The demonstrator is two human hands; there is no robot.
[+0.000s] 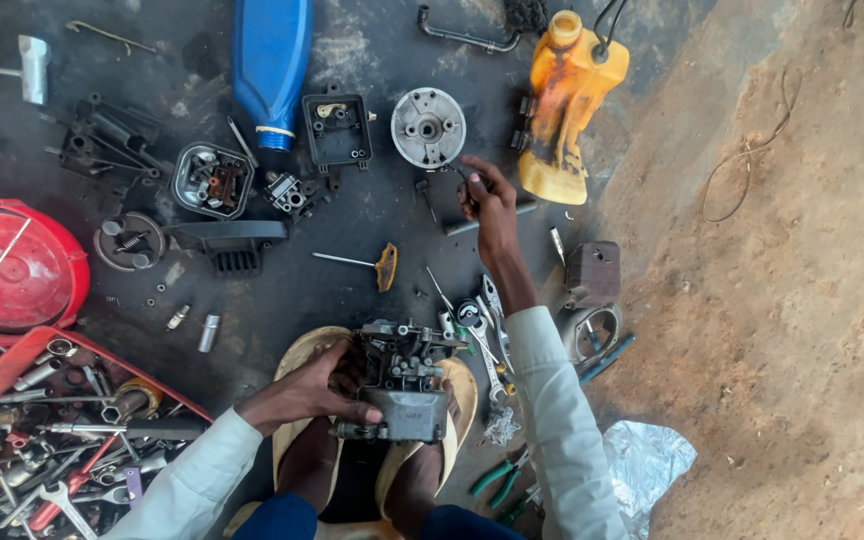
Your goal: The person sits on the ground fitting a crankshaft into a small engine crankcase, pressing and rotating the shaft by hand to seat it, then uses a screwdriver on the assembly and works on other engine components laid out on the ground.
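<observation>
Left hand grips the carburetor; right hand, arm outstretched, pinches a small tool.

Blue bottle, yellow jug (grimy).

floor: dark oil-stained mat | right: bare brown dirt | daylight

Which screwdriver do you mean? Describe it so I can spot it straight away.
Start at the tall blue bottle at the top of the dark floor, then drop down past the black open box beneath it. The screwdriver lies alone there, left of the right hand; its stubby yellow handle sets it apart from the all-metal wrenches.
</observation>
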